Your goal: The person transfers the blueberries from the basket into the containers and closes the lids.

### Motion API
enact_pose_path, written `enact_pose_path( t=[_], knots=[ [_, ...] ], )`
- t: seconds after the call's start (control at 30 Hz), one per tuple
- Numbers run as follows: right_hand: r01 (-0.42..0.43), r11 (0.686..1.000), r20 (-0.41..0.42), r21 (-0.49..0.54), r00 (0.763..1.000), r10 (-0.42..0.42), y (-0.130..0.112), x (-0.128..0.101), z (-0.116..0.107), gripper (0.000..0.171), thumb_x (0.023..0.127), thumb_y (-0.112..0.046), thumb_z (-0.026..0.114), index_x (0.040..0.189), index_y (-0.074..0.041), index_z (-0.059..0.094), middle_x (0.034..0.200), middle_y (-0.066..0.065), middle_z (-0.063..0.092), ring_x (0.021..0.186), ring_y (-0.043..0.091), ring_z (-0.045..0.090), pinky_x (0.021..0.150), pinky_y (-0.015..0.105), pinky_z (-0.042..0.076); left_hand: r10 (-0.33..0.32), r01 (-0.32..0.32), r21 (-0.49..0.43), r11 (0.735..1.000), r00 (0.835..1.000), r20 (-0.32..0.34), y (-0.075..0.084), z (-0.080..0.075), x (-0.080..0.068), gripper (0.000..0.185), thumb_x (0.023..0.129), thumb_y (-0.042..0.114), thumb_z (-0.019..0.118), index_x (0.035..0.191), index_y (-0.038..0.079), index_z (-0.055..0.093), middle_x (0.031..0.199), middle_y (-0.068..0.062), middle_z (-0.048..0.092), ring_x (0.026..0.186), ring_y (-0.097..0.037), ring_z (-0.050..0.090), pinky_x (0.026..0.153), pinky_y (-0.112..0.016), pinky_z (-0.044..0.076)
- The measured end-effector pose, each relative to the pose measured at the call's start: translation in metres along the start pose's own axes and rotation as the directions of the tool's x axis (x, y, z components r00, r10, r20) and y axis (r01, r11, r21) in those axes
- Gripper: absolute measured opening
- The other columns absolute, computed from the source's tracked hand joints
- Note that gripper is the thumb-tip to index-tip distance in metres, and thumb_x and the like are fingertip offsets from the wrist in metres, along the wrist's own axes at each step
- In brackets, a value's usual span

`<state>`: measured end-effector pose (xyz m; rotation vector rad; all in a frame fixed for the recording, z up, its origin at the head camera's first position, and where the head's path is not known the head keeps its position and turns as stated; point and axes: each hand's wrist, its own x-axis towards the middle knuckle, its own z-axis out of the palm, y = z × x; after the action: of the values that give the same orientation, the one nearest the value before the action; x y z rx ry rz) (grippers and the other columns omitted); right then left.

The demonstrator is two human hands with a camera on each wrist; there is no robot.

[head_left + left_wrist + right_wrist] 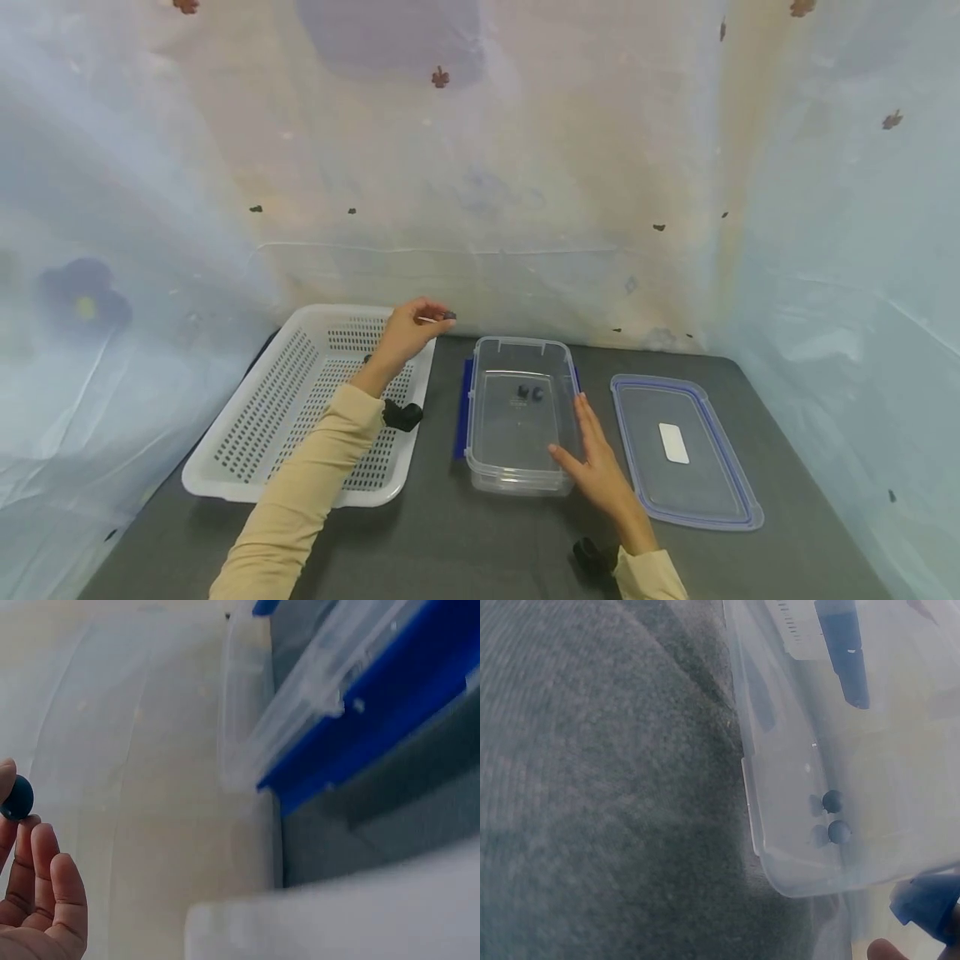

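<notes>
Left hand (408, 329) raised — pinching a dark ball (449, 315); right hand (596, 467) flat against the clear box (491, 475).

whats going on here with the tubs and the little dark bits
A person's left hand pinches a small dark ball above the far right corner of a white perforated basket. The right hand rests with straight fingers against the side of a clear plastic tub, which holds two dark balls. The tub's lid lies beside it on the grey table.
</notes>
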<state>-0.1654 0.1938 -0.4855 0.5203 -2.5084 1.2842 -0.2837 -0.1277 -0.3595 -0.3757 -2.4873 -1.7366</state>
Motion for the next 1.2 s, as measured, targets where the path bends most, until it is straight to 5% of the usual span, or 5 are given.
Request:
enact_pose_path(
  t=[0.63,1.2],
  knots=[
    [-0.012,1.0,-0.021,-0.003,1.0,0.012,0.001,0.002,-0.004,0.084,0.089,-0.023,0.068,0.151,0.005,0.018,0.157,0.024,0.014,0.14,0.046,0.016,0.105,0.066,0.018,0.032,-0.03,-0.016,0.999,0.987,0.158,0.022,0.085,0.016,0.026,0.091,0.021,0.071,0.113,0.007,0.067,0.106,-0.006,0.063,0.098,-0.022,0.061,0.081,-0.037,0.051],
    [-0.035,0.999,0.0,0.008,0.999,0.035,-0.002,0.001,-0.004,0.085,0.09,-0.024,0.068,0.153,0.002,0.017,0.158,0.02,0.012,0.141,0.044,0.015,0.105,0.066,0.018,-0.129,0.13,-0.007,0.992,0.991,0.045,0.0,0.151,0.026,0.026,0.091,0.012,0.069,0.114,0.002,0.068,0.113,-0.013,0.064,0.107,-0.028,0.058,0.086,-0.036,0.05]
  ],
)
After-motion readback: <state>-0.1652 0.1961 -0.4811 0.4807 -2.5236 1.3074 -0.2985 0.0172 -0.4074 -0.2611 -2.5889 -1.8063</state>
